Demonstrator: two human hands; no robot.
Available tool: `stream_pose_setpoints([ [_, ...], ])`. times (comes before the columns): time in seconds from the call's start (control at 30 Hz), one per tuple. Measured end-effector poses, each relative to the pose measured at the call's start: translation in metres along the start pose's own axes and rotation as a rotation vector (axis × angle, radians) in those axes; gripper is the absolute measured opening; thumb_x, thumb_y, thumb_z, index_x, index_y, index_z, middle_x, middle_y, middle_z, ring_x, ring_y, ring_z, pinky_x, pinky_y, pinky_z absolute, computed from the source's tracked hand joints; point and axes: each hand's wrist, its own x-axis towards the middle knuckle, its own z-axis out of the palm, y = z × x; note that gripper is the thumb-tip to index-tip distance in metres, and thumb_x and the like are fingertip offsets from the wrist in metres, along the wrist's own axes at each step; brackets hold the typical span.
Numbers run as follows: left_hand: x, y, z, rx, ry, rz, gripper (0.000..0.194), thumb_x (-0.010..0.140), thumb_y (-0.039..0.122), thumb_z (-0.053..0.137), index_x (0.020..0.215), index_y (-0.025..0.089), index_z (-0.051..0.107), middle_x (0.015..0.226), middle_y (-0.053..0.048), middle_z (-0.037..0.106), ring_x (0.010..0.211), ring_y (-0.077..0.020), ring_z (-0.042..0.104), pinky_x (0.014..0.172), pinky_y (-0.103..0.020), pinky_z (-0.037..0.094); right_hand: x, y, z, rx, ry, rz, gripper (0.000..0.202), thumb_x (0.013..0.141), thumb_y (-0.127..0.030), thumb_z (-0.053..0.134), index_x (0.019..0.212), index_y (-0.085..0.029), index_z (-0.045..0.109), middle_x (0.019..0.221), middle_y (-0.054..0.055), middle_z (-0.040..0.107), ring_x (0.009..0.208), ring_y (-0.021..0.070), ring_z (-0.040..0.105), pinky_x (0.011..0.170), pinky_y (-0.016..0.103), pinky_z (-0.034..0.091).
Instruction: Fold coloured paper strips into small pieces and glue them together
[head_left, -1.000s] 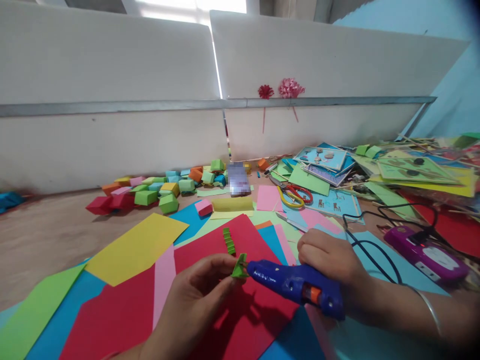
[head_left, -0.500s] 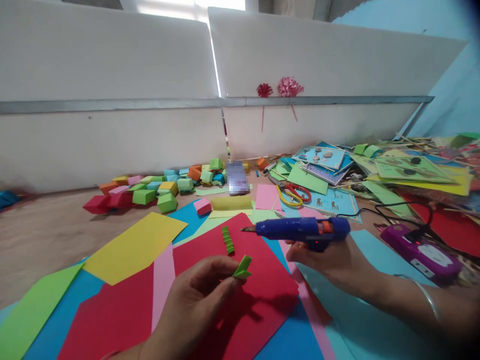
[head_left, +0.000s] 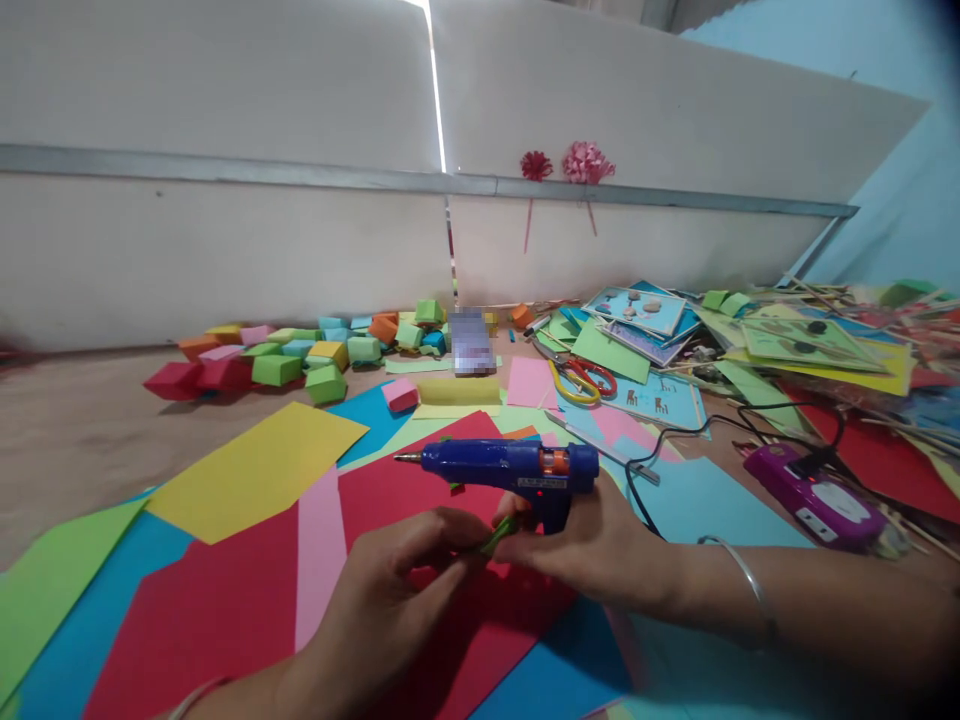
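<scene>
My left hand (head_left: 390, 590) pinches a small folded piece of green paper (head_left: 498, 537) between thumb and fingertips. The fingers and thumb of my right hand (head_left: 607, 555) meet the other end of that piece. The same hand carries a blue hot glue gun (head_left: 480, 461), its nozzle pointing left and a red light lit near the grip. Below both hands lies a red paper sheet (head_left: 386, 492). On it, a small green pleated strip (head_left: 457, 488) is mostly hidden behind the glue gun.
Coloured paper cubes (head_left: 277, 369) line the back left. Scissors (head_left: 576, 382) and a craft knife (head_left: 600, 446) lie beyond the glue gun. At the right, a purple power strip (head_left: 814, 500) has a black cord (head_left: 675, 428). Card pictures (head_left: 637, 310) are piled at the back right.
My right hand has moved left with the glue gun, and its fingers now touch the green paper. The craft knife has come into fuller view.
</scene>
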Motion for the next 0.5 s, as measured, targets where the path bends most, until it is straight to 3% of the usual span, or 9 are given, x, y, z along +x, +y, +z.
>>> stream_pose_setpoints([
  [0.13,0.000,0.001,0.001,-0.013,0.008,-0.015,0.009,0.076,0.022,0.065,0.071,0.024,0.073,0.068,0.000,0.077,0.059,-0.0160,0.072,0.054,-0.019,0.056,0.001,0.000,-0.002,-0.002,0.010,-0.005,0.023,0.061,-0.024,0.084,0.068,-0.017,0.063,0.065,-0.002,0.063,0.060,0.0124,0.056,0.059,0.026,0.052],
  [0.27,0.002,0.004,0.003,-0.038,-0.109,-0.088,0.014,0.075,0.021,0.063,0.077,0.023,0.077,0.071,-0.002,0.079,0.063,-0.0183,0.073,0.056,-0.021,0.057,0.001,0.004,-0.004,-0.068,-0.005,-0.039,0.016,0.067,-0.023,0.079,0.065,-0.017,0.064,0.059,-0.003,0.060,0.055,0.0106,0.052,0.055,0.025,0.048],
  [0.4,0.006,0.000,0.002,-0.045,-0.058,-0.103,0.016,0.075,0.025,0.064,0.072,0.023,0.080,0.072,-0.005,0.080,0.067,-0.0207,0.075,0.061,-0.024,0.058,-0.001,0.011,-0.003,-0.159,0.003,-0.074,0.010,0.070,-0.016,0.070,0.067,-0.017,0.061,0.059,-0.004,0.057,0.054,0.0092,0.049,0.051,0.022,0.043],
  [0.5,0.007,-0.002,0.001,-0.038,-0.068,-0.137,0.017,0.074,0.029,0.065,0.071,0.023,0.080,0.070,-0.006,0.080,0.065,-0.0222,0.074,0.059,-0.026,0.058,-0.003,0.017,-0.002,-0.225,0.039,-0.101,0.011,0.072,-0.020,0.069,0.072,-0.018,0.058,0.061,-0.004,0.055,0.055,0.0094,0.046,0.051,0.022,0.043],
])
